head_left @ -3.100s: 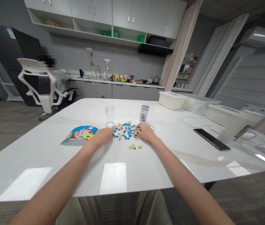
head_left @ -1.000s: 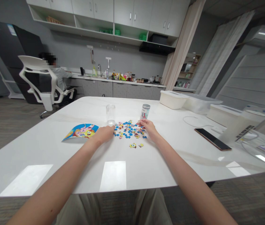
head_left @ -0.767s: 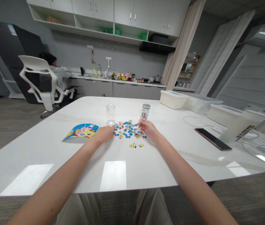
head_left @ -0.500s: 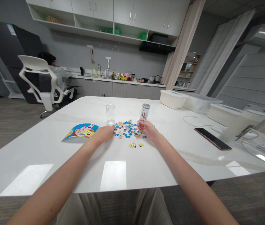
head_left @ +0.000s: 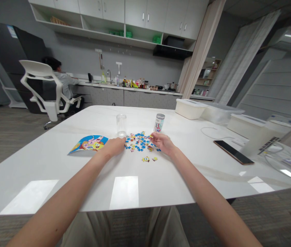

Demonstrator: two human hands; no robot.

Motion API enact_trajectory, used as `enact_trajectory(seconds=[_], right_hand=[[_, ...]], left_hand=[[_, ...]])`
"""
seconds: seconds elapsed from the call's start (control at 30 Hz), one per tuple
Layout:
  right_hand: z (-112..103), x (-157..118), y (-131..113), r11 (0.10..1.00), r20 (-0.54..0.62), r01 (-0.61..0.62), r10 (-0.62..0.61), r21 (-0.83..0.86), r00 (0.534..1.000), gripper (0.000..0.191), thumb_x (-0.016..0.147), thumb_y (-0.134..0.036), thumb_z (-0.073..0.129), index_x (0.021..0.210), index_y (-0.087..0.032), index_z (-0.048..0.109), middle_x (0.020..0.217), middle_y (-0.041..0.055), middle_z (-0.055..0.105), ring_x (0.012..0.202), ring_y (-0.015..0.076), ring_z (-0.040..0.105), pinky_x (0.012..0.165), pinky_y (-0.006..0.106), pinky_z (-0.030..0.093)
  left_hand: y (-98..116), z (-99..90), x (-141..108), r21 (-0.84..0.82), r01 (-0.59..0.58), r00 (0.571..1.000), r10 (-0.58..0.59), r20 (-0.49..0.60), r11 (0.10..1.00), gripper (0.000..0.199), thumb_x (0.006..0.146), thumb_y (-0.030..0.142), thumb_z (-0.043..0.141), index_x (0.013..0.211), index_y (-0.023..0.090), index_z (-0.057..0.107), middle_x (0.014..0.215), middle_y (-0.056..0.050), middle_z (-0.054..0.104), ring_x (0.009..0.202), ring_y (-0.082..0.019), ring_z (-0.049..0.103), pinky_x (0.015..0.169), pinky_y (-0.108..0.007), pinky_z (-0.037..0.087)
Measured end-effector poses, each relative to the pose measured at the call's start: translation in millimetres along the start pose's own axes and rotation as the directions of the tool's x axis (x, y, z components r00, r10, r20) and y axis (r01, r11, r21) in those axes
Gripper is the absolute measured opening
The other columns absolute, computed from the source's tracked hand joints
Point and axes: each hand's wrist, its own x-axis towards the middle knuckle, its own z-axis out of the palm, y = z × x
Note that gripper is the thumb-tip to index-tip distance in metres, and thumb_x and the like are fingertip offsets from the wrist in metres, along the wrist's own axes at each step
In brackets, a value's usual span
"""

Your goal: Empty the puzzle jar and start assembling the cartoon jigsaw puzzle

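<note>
A loose heap of jigsaw puzzle pieces point(head_left: 140, 141), mostly blue with yellow and pink bits, lies on the white table. At its left edge rests my left hand point(head_left: 116, 145), fingers curled together and tips hidden from me. My right hand point(head_left: 162, 142) is at the heap's right side, its fingertips pinched on a small yellowish puzzle piece point(head_left: 150, 136). Nearer to me lie a joined yellow cluster of pieces point(head_left: 145, 159) and a single piece point(head_left: 155, 159). Left of my left hand is a curved picture sheet point(head_left: 90, 142) with a yellow cartoon figure.
Behind the heap stand a clear jar point(head_left: 121, 125) and a printed can point(head_left: 159, 122) with a silver lid. On the right are a dark tablet point(head_left: 233, 152), white cables and several storage boxes point(head_left: 190, 109). Across the room a person sits beyond a white chair point(head_left: 38, 72).
My right hand has shifted very slightly, and a yellowish piece now shows at its fingertips. My left hand, the heap and the picture sheet look unchanged.
</note>
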Motion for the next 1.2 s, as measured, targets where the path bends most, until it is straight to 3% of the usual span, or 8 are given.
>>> enact_trajectory(seconds=[0.43, 0.5, 0.6, 0.7, 0.8, 1.0, 1.1, 1.2], right_hand=[[0, 1, 2, 0.998, 0.033, 0.005, -0.003, -0.067, 0.999, 0.029, 0.055, -0.015, 0.081, 0.079, -0.020, 0.066, 0.073, -0.0008, 0.068, 0.076, 0.0116, 0.064, 0.066, 0.020, 0.048], [0, -1, 2, 0.991, 0.060, 0.001, 0.007, -0.136, 0.998, 0.028, 0.055, -0.017, 0.082, 0.078, -0.019, 0.066, 0.074, -0.0002, 0.068, 0.073, 0.0117, 0.062, 0.062, 0.021, 0.045], [1, -7, -3, 0.964, 0.160, -0.016, 0.060, -0.267, 0.985, 0.024, 0.058, -0.022, 0.082, 0.076, -0.017, 0.067, 0.076, 0.0016, 0.068, 0.070, 0.0109, 0.060, 0.060, 0.022, 0.042], [2, -15, -12, 0.922, 0.306, -0.015, 0.143, -0.386, 0.941, 0.024, 0.061, -0.025, 0.081, 0.078, -0.015, 0.068, 0.073, 0.0001, 0.066, 0.065, 0.0091, 0.055, 0.060, 0.022, 0.040], [0, -21, -21, 0.884, 0.426, -0.018, 0.243, -0.468, 0.871, 0.022, 0.064, -0.026, 0.080, 0.077, -0.014, 0.067, 0.068, -0.0023, 0.062, 0.059, 0.0070, 0.050, 0.057, 0.021, 0.036], [1, -26, -25, 0.829, 0.537, -0.065, 0.417, -0.556, 0.733, 0.024, 0.067, -0.029, 0.079, 0.075, -0.013, 0.064, 0.067, -0.0017, 0.059, 0.063, 0.0090, 0.052, 0.062, 0.023, 0.040], [2, -27, -26, 0.792, 0.505, -0.067, 0.449, -0.606, 0.737, 0.023, 0.066, -0.029, 0.079, 0.073, -0.013, 0.064, 0.067, -0.0020, 0.059, 0.063, 0.0088, 0.052, 0.061, 0.022, 0.039], [-3, -26, -27, 0.753, 0.432, -0.047, 0.426, -0.656, 0.795, 0.021, 0.066, -0.031, 0.076, 0.071, -0.014, 0.064, 0.063, -0.0030, 0.057, 0.058, 0.0076, 0.048, 0.057, 0.021, 0.037]], left_hand=[[-2, 2.6, 1, 0.033, -0.008, 0.998, 0.011, -0.063, 0.999, 0.035, 0.088, 0.012, 0.039, 0.119, 0.012, 0.054, 0.103, -0.020, 0.068, 0.095, -0.031, 0.067, 0.077, -0.039, 0.050], [-2, 2.1, 1, 0.040, -0.070, 0.989, 0.074, -0.126, 0.997, 0.038, 0.088, 0.013, 0.041, 0.124, 0.014, 0.052, 0.100, -0.017, 0.069, 0.093, -0.030, 0.067, 0.076, -0.038, 0.049], [3, -0.5, 0, -0.003, -0.277, 0.944, 0.271, -0.188, 0.961, 0.038, 0.091, 0.023, 0.045, 0.127, 0.022, 0.053, 0.092, -0.009, 0.070, 0.086, -0.024, 0.067, 0.075, -0.032, 0.048], [16, -2.5, -3, -0.079, -0.470, 0.874, 0.450, -0.185, 0.879, 0.033, 0.091, 0.034, 0.052, 0.121, 0.024, 0.060, 0.083, -0.004, 0.069, 0.077, -0.019, 0.066, 0.071, -0.026, 0.046], [28, -2.3, -6, -0.130, -0.564, 0.824, 0.545, -0.155, 0.816, 0.033, 0.089, 0.043, 0.057, 0.114, 0.025, 0.066, 0.076, -0.001, 0.067, 0.071, -0.016, 0.063, 0.068, -0.023, 0.043], [34, 0.6, -5, -0.174, -0.594, 0.804, 0.571, -0.169, 0.785, 0.030, 0.089, 0.041, 0.058, 0.113, 0.027, 0.070, 0.064, 0.002, 0.061, 0.060, -0.012, 0.058, 0.061, -0.021, 0.039], [34, 1.3, -5, -0.196, -0.605, 0.796, 0.580, -0.175, 0.771, 0.030, 0.090, 0.039, 0.055, 0.114, 0.028, 0.070, 0.062, 0.003, 0.059, 0.055, -0.010, 0.054, 0.059, -0.020, 0.037], [35, 1.4, -6, -0.232, -0.610, 0.792, 0.589, -0.161, 0.758, 0.028, 0.090, 0.034, 0.054, 0.111, 0.031, 0.071, 0.063, 0.002, 0.059, 0.054, -0.009, 0.051, 0.058, -0.020, 0.035]])
